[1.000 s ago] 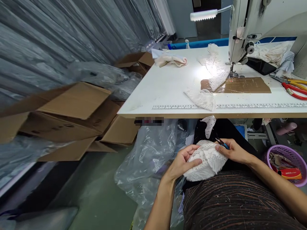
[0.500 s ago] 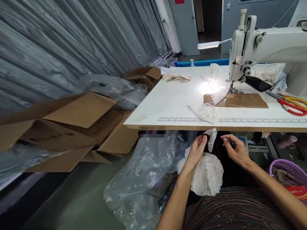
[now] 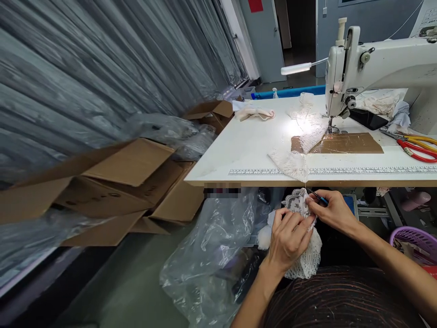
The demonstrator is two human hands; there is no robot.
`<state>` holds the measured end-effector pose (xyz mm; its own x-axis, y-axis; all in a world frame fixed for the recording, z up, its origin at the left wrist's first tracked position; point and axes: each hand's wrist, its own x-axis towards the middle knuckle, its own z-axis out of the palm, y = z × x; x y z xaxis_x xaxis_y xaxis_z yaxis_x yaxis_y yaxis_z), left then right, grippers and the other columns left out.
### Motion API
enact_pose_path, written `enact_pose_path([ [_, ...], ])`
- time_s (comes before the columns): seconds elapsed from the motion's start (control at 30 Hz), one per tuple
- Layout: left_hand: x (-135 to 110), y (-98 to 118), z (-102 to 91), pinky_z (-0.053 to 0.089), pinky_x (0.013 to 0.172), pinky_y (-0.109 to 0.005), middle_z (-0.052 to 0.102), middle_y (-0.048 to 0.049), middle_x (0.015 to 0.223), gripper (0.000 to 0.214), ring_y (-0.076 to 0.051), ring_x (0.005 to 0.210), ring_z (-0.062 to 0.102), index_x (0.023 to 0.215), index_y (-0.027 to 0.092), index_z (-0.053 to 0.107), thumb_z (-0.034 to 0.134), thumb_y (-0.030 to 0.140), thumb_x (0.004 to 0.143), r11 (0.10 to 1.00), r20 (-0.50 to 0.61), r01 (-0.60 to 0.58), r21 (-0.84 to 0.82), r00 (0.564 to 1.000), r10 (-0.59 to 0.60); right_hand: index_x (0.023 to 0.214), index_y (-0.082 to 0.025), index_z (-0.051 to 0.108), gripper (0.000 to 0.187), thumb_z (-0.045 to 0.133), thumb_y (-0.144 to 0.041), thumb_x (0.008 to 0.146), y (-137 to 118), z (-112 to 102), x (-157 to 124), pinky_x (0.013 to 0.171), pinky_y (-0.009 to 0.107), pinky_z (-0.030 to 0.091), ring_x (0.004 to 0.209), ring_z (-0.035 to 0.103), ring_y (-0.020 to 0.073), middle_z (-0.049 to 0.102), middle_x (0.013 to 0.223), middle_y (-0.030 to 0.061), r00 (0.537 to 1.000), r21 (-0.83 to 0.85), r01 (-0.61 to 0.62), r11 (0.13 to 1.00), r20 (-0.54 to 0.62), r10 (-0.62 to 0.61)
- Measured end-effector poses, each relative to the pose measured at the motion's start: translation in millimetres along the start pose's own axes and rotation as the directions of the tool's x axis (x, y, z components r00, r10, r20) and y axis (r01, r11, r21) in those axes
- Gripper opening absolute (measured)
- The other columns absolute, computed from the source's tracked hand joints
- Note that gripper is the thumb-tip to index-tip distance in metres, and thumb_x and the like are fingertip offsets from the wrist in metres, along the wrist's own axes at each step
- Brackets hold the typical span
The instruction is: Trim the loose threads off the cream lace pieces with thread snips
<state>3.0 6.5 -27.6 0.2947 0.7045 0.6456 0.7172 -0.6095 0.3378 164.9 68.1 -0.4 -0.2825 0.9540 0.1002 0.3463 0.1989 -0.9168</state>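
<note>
Below the table's front edge, my left hand (image 3: 288,239) is closed on a piece of white lace (image 3: 296,200), fingers bent over it. More of the lace hangs beneath that hand over my lap. My right hand (image 3: 332,212) is closed on small blue-handled thread snips (image 3: 320,197), their dark tip pointing left at the lace's top edge. Its fingertips touch the lace beside my left fingers. Right above, another lace piece (image 3: 290,164) lies at the table edge, and a thin thread seems to run between the two. Further lace (image 3: 312,136) lies near the machine's needle.
The sewing machine (image 3: 382,64) stands on the white table (image 3: 218,159) at right, with red- and yellow-handled scissors (image 3: 418,148) and a black phone (image 3: 368,119) beside it. Open cardboard boxes (image 3: 129,164) and clear plastic bags (image 3: 205,255) crowd the left. A purple basket (image 3: 414,234) sits low right.
My left hand has turned over and closed around the lace, which is now spread higher. The right hand has moved left, bringing the snips up to the lace. The view has shifted slightly.
</note>
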Motion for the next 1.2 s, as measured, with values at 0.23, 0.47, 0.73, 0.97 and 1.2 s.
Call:
enact_pose_path([
  [0.23, -8, -17, -13.3, 0.045, 0.098, -0.043, 0.065, -0.0141, 0.117, 0.056, -0.031, 0.113, 0.059, 0.115, 0.018, 0.067, 0.053, 0.065, 0.087, 0.765, 0.175, 0.431, -0.479, 0.901, -0.398, 0.08, -0.013, 0.072, 0.024, 0.055, -0.027, 0.09, -10, -5, -49, 0.056, 0.021, 0.04, 0.056, 0.046, 0.0092, 0.061, 0.063, 0.0002, 0.924, 0.144, 0.21, 0.967, 0.294, -0.245],
  [0.47, -25, -9, 0.4, 0.052, 0.076, -0.033, 0.073, -0.0095, 0.088, 0.062, -0.024, 0.083, 0.066, 0.096, 0.016, 0.078, 0.073, 0.07, 0.067, 0.113, 0.644, 0.717, -0.688, 0.674, -0.361, 0.086, -0.013, 0.073, 0.02, 0.053, -0.019, 0.087, -3, -2, -67, 0.056, 0.021, 0.039, 0.055, 0.043, 0.0086, 0.06, 0.064, -0.0008, 0.908, 0.178, 0.179, 0.968, 0.348, -0.232],
  [0.73, -24, 1, -12.5, 0.051, 0.063, -0.024, 0.076, -0.007, 0.081, 0.047, -0.015, 0.066, 0.066, 0.089, 0.014, 0.077, 0.087, 0.051, 0.062, -0.09, 0.644, 0.776, -0.624, 0.445, -0.622, 0.08, -0.017, 0.06, 0.04, 0.042, -0.049, 0.096, 15, 1, -51, 0.055, 0.023, 0.035, 0.058, 0.043, 0.0112, 0.054, 0.067, -0.0008, 0.916, 0.098, -0.056, 0.994, 0.402, 0.012],
  [0.97, -29, -3, -13.0, 0.053, 0.067, -0.025, 0.079, -0.0086, 0.084, 0.045, -0.017, 0.07, 0.068, 0.086, 0.014, 0.078, 0.083, 0.054, 0.067, 0.04, 0.567, 0.785, -0.618, 0.48, -0.669, 0.069, -0.019, 0.052, 0.058, 0.024, -0.059, 0.099, 24, 15, -38, 0.06, 0.026, 0.037, 0.059, 0.046, 0.0124, 0.051, 0.064, -0.0003, 0.906, 0.023, -0.052, 0.998, 0.421, 0.037],
  [1.2, -31, -4, -11.8, 0.053, 0.069, -0.026, 0.079, -0.0091, 0.087, 0.042, -0.018, 0.074, 0.069, 0.085, 0.015, 0.08, 0.081, 0.054, 0.069, 0.1, 0.545, 0.79, -0.605, 0.503, -0.671, 0.069, -0.019, 0.053, 0.048, 0.031, -0.048, 0.1, 22, 26, -33, 0.056, 0.025, 0.032, 0.056, 0.043, 0.0113, 0.049, 0.059, -0.0022, 0.919, 0.008, 0.023, 1.0, 0.393, -0.024],
])
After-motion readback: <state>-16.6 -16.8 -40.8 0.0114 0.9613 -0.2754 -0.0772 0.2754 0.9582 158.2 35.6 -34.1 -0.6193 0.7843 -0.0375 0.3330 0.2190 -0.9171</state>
